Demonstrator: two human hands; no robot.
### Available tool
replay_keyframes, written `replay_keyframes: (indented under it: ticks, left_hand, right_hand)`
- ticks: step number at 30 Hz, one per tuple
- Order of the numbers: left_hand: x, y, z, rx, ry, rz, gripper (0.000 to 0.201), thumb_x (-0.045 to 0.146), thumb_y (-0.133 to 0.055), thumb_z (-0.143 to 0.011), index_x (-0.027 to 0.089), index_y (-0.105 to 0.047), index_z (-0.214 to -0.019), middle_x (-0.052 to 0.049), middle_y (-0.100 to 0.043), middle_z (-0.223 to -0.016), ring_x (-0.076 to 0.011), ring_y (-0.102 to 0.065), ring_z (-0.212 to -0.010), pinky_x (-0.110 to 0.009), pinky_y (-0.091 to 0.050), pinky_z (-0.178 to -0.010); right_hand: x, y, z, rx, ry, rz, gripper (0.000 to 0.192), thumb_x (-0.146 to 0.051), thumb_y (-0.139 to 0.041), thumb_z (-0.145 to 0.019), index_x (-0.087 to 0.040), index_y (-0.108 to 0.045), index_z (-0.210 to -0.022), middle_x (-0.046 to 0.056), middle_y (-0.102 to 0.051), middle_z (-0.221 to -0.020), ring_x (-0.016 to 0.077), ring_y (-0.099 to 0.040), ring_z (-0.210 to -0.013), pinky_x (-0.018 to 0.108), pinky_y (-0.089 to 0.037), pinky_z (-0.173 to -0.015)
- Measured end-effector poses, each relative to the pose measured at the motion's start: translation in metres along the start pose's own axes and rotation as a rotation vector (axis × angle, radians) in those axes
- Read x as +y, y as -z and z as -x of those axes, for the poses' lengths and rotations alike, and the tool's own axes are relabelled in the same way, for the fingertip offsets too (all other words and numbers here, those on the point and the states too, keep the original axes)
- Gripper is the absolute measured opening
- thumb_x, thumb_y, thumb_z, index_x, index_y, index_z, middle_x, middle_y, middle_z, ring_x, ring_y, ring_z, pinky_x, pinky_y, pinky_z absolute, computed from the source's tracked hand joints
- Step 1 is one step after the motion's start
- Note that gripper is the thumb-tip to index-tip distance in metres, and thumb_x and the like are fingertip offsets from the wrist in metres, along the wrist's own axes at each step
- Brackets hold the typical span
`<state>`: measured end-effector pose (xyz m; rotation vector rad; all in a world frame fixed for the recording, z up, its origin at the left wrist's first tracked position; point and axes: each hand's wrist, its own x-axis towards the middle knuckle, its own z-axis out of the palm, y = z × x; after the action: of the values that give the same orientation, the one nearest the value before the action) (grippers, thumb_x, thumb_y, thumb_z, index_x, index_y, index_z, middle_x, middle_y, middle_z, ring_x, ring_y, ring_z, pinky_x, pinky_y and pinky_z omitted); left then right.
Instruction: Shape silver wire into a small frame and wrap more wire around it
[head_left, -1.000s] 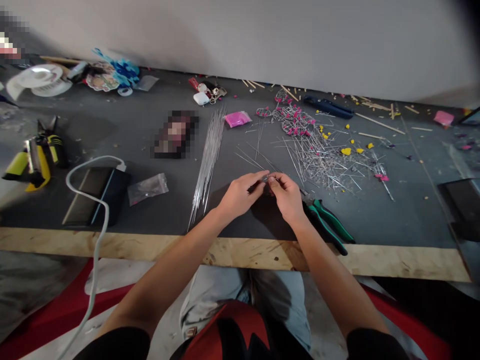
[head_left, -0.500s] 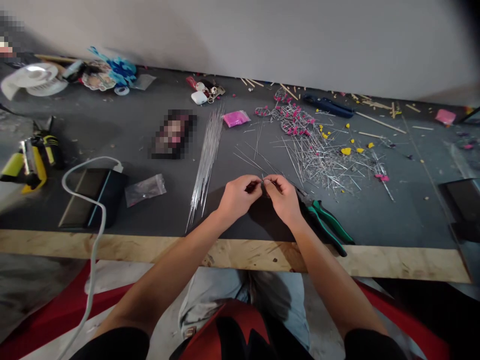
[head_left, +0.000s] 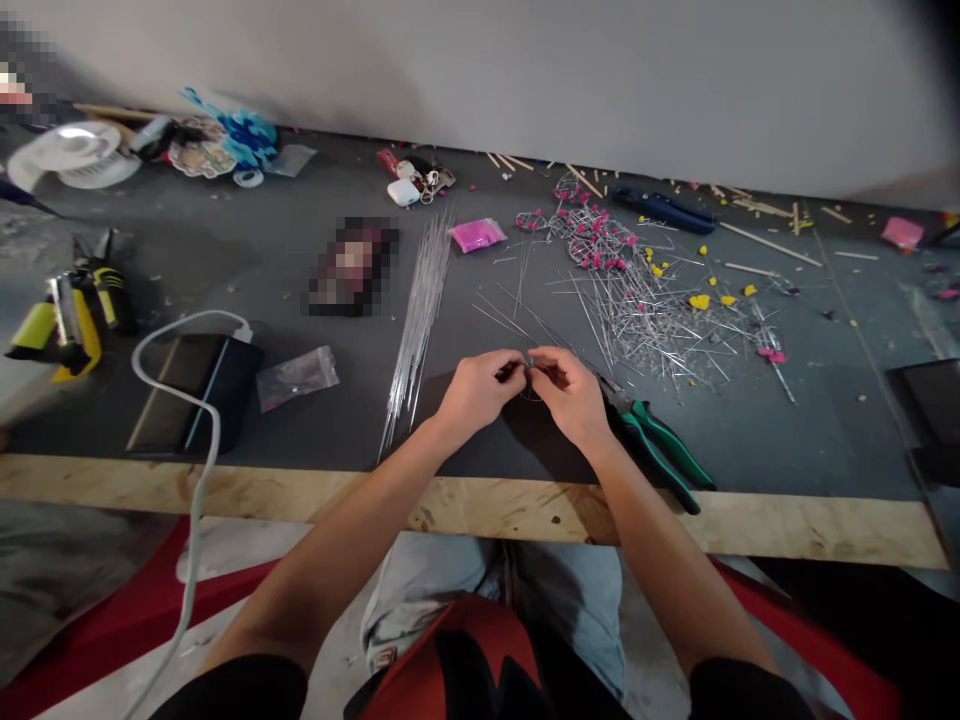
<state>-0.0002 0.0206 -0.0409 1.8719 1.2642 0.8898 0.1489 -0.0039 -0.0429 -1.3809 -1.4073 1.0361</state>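
Note:
My left hand (head_left: 486,388) is closed in a pinch, its fingertips meeting those of my right hand (head_left: 571,390) above the table's front part. Between them is a thin wire (head_left: 531,386), mostly hidden by the fingers; its shape is hard to make out. Green-handled pliers (head_left: 660,450) lie just right of my right hand, partly under the forearm. Left of my left hand lies a long bundle of straight metal wires (head_left: 416,330). Several loose wires (head_left: 506,315) are spread beyond my fingertips. A tangled heap of cut wires (head_left: 649,325) lies to the right.
Wire shapes with pink bits (head_left: 592,235) and yellow lumps (head_left: 699,301) lie at the back right. A pink packet (head_left: 478,235), a dark blue tool (head_left: 664,209), a power bank (head_left: 191,390) with a white cable, a plastic bag (head_left: 298,378) and yellow-black tools (head_left: 82,310) are about.
My right hand's fingers have shifted and opened slightly around the wire, while the left keeps its pinch. The whole view has moved a little. At the far left, a dark pointed thing shows more.

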Motion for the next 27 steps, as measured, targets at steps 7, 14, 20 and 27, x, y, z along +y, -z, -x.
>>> replay_keyframes:
  ticks: [7, 14, 20, 27]
  left_hand:
    - [-0.003, 0.005, -0.002, -0.154, 0.163, 0.254, 0.012, 0.021, -0.051, -0.079, 0.016, -0.063, -0.082, 0.005, -0.053, -0.053, -0.0054, -0.047, -0.044, -0.017, -0.038, -0.045]
    - [-0.004, 0.012, -0.006, -0.367, 0.276, 0.718, 0.014, 0.026, -0.053, -0.081, 0.014, -0.059, -0.085, -0.001, -0.06, -0.07, -0.0067, -0.056, -0.051, -0.016, -0.043, -0.041]
    - [-0.008, 0.009, -0.004, -0.358, 0.281, 0.778, 0.017, 0.029, -0.055, -0.083, 0.013, -0.059, -0.088, 0.0, -0.058, -0.065, -0.0073, -0.058, -0.053, -0.018, -0.049, -0.046]
    - [-0.001, 0.009, -0.002, -0.303, 0.259, 0.698, 0.016, 0.028, -0.053, -0.084, 0.014, -0.06, -0.085, 0.001, -0.056, -0.064, -0.0068, -0.056, -0.051, -0.019, -0.048, -0.045]
  right_hand:
    - [-0.002, 0.004, 0.0, -0.066, 0.012, -0.076, 0.026, -0.03, -0.058, -0.08, -0.023, -0.061, -0.105, 0.003, -0.066, -0.098, 0.0164, -0.062, -0.087, 0.03, -0.049, -0.079]
    - [-0.008, 0.016, -0.001, -0.115, 0.107, -0.008, 0.028, -0.034, -0.043, -0.089, -0.024, -0.064, -0.105, 0.004, -0.065, -0.106, 0.0184, -0.059, -0.1, 0.035, -0.045, -0.09]
    - [-0.009, 0.014, -0.002, -0.046, 0.244, 0.152, 0.02, -0.028, -0.055, -0.084, -0.023, -0.065, -0.101, 0.006, -0.06, -0.113, 0.0185, -0.057, -0.102, 0.033, -0.048, -0.083]
    - [-0.006, 0.006, 0.0, 0.033, 0.218, 0.196, 0.018, -0.033, -0.056, -0.084, -0.022, -0.067, -0.094, 0.006, -0.064, -0.098, 0.0173, -0.06, -0.087, 0.033, -0.048, -0.077]
